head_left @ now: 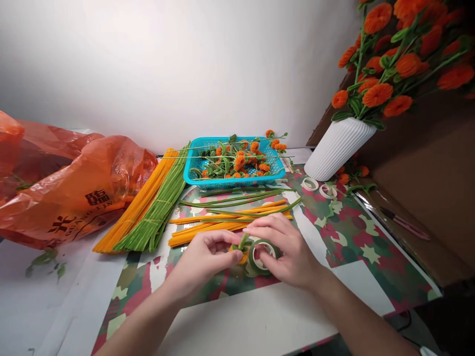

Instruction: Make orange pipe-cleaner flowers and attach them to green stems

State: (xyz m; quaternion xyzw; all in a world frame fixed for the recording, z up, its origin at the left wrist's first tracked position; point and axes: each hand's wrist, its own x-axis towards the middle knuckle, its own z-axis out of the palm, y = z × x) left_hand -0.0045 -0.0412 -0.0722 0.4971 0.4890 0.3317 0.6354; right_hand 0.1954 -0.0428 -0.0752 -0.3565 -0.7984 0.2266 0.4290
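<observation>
My left hand (208, 254) is closed, thumb and fingers pinching a small orange pipe-cleaner flower (243, 256) with a short green stem pointing up. My right hand (291, 247) curls around a roll of green floral tape (251, 258), its thumb at the roll's hole. The fingertips of that hand reach over to the flower's stem, and whether they touch it is hard to see. Just beyond both hands lie loose orange pipe cleaners (208, 228) and several green pipe cleaners (237, 199).
A blue basket (233, 183) of orange flowers stands at the back. Left of it are orange (135, 205) and green bundles (152, 217) and an orange plastic bag (85, 190). To the right are a white vase (337, 148) of flowers, white tape rolls (310, 184) and a pink-handled tool (408, 225).
</observation>
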